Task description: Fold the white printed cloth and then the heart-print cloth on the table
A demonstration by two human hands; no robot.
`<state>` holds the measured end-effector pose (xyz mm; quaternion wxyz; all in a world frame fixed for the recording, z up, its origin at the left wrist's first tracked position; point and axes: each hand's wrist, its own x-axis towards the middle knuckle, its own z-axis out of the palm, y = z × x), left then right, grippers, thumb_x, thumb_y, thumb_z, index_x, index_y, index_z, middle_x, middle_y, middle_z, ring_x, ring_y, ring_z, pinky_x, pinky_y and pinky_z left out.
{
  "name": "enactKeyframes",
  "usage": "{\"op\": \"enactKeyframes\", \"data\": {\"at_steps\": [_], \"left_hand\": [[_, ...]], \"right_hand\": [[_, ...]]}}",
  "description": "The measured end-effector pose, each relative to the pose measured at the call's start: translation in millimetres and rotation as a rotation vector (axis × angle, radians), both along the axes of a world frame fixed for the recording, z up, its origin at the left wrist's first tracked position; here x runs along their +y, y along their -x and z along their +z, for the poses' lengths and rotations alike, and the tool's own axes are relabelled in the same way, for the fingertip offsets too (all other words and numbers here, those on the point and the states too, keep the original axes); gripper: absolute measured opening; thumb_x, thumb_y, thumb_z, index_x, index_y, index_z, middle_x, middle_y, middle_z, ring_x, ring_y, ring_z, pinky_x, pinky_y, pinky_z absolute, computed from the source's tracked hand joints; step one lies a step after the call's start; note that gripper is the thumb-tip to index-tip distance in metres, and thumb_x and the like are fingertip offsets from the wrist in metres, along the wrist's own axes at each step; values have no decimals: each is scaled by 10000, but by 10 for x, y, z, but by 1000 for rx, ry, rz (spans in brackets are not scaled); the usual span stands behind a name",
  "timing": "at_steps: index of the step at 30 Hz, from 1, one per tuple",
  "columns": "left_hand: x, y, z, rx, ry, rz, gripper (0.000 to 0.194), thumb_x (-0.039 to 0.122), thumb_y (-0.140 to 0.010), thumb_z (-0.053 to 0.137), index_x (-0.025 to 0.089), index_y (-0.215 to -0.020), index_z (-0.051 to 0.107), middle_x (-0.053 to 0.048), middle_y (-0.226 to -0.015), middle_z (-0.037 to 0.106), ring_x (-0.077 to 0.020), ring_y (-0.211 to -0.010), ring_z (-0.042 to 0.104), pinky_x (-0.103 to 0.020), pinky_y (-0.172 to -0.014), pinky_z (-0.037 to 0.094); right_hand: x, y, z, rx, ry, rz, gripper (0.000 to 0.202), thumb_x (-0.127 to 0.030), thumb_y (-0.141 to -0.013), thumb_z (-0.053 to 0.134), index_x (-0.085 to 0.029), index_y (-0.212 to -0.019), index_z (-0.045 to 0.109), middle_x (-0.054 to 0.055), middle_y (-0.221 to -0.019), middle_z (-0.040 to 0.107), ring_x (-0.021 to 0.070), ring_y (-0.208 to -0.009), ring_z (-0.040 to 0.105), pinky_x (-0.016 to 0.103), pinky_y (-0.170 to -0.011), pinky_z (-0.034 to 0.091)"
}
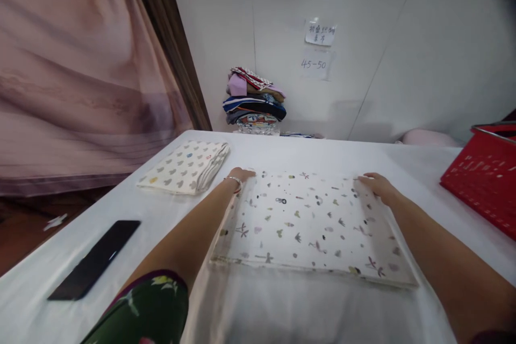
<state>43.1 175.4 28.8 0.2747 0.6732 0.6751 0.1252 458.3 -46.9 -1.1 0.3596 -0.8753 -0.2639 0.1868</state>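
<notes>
1. The white printed cloth [302, 220] lay folded into a flat layered rectangle on the white counter [346, 157], between the person's forearms.
2. The left hand [241, 173] was at its far left corner and the right hand [379, 187] at its far right; whether the fingers pinched the fabric or only rested on it, I could not tell.
3. The step in hand looked like handling the cloth by its far edge.
4. The next move seemed to call for both hands working evenly, keeping the layers aligned.
</notes>
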Motion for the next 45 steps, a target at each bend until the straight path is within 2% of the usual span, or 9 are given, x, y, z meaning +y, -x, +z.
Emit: {"op": "enactKeyframes", "data": {"at_steps": [7,15,20,24,28,32,37,41,45], "left_hand": [[-120,45,-83,48,-94,-5,459,463,-741,555,160,-1086,536,-130,-1105,634,-252,-1000,596,-293,-733,437],[-120,36,-129,98,-129,-35,601,430,-760,558,165,-1276,402,-153,-1237,556,-262,-1105,544,-340,-857,428],[-378,-32,-59,266,-416,-338,608,459,-851,400,159,-1374,327,-117,-1467,297,-257,-1351,240,-417,-1078,230],[-483,-37,-167,421,-295,-557,721,615,-845,239,177,-1416,278,-56,-1523,132,-262,-1397,54,-493,-1112,80],[-441,-14,-250,467,-204,-583,789,665,-822,136,183,-1443,201,-29,-1530,72,-253,-1400,-19,-525,-1106,62],[-412,-27,-163,438,-167,-569,752,645,-829,177,203,-1436,223,-28,-1528,104,-251,-1400,2,-527,-1103,78],[-630,85,-11,265,-247,-550,654,583,-861,268,219,-1404,299,-58,-1517,164,-246,-1396,81,-490,-1105,110],[-1173,328,-20,191,-380,-818,581,545,-850,392,234,-1341,405,-68,-1478,288,-233,-1380,170,-474,-1112,103],[-1772,488,-98,46,-484,-1107,569,534,-807,505,220,-1281,478,-105,-1414,396,-258,-1317,315,-464,-1075,243]], "right_hand": [[55,216,-112,-406,29,46,412,-353,-812,454,-137,-1139,582,133,-1023,637,251,-938,573,343,-802,428],[55,387,-29,-627,232,154,465,-309,-876,337,-108,-1275,466,189,-1212,543,304,-1094,512,414,-870,412],[74,676,10,-899,134,419,494,-371,-906,294,-126,-1317,418,138,-1408,377,271,-1307,293,439,-1041,255],[106,808,-120,-771,320,570,576,-507,-903,255,-175,-1361,370,92,-1475,276,274,-1360,189,518,-1076,139],[147,773,-164,-662,404,556,601,-536,-898,229,-201,-1385,337,70,-1491,239,264,-1371,164,530,-1083,116],[98,793,-52,-617,362,540,609,-521,-900,244,-167,-1387,335,104,-1489,236,272,-1370,168,513,-1086,146],[-425,858,10,-603,214,528,544,-464,-896,324,-170,-1346,403,114,-1469,282,274,-1371,166,521,-1079,178],[-1144,901,-36,-504,18,505,430,-431,-854,432,-209,-1200,559,81,-1380,439,249,-1332,286,485,-1072,256],[-1702,1112,-31,-466,-201,451,361,-429,-849,440,-217,-1069,632,77,-1218,582,237,-1243,423,447,-1033,356]]}}
